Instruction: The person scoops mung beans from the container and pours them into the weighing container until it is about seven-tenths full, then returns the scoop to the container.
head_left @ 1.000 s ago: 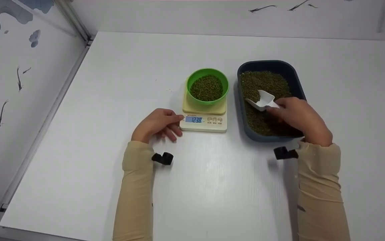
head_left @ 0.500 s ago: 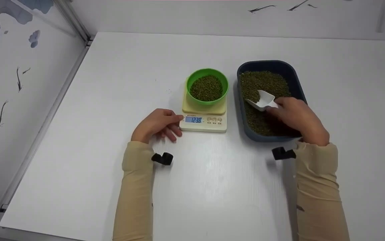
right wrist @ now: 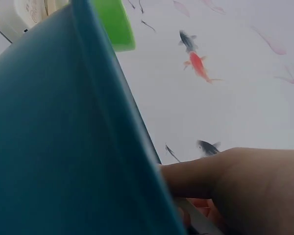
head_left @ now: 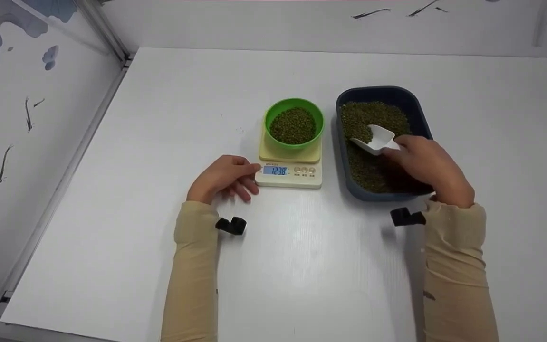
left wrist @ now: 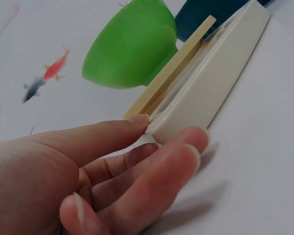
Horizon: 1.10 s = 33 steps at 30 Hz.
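My left hand (head_left: 225, 176) rests at the left front corner of a digital kitchen scale (head_left: 288, 175). In the left wrist view its thumb (left wrist: 112, 134) touches that corner while the other fingers lie loosely bent beside it. On the scale's yellow platform stands a green bowl (head_left: 321, 124) of mung beans (head_left: 293, 126); the display reads 123.8. My right hand (head_left: 427, 159) grips the handle of a white scoop (head_left: 381, 138) inside a dark blue bin (head_left: 424, 114) of mung beans. Beans lie in the scoop's mouth. The bin wall hides much of this hand in the right wrist view.
The scale and bin stand side by side on a white table (head_left: 302, 266), with a narrow gap between them. A patterned panel (head_left: 31, 156) rises along the left edge and a white panel (head_left: 254, 23) along the back.
Over the last half second my right hand and the scoop have shifted slightly to the right within the bin. My left hand, the scale and its reading stay the same.
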{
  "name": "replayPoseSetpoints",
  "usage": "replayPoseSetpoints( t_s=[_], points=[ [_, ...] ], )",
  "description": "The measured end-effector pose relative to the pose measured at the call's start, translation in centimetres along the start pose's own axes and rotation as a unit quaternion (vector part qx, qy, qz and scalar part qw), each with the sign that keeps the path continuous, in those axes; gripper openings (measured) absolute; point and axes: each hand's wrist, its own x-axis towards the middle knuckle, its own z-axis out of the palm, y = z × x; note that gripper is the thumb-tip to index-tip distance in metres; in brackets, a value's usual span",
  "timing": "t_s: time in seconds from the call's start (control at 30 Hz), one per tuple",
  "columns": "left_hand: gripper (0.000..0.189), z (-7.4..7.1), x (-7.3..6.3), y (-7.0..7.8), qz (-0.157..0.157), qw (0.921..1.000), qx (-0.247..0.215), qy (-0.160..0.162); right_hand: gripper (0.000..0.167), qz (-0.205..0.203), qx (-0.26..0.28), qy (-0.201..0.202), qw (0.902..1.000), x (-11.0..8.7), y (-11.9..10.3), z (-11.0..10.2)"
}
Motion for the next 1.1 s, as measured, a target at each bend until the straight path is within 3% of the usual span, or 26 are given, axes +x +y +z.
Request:
replayPoseSetpoints(
  t_s=[0.73, 1.1],
  points=[
    [0.043, 0.1, -0.1, 0.2, -0.006, 1.0000, 0.001, 0.005, 0.042, 0.027, 0.018, 0.053, 0.9981, -0.2, 0.3, -0.4],
    [0.033, 0.8, -2.8, 2.7, -0.010, 0.9998, 0.014, 0.004, 0.050, 0.040, 0.045, 0.094, 0.9938, -0.6, 0.0, -0.7]
  ],
)
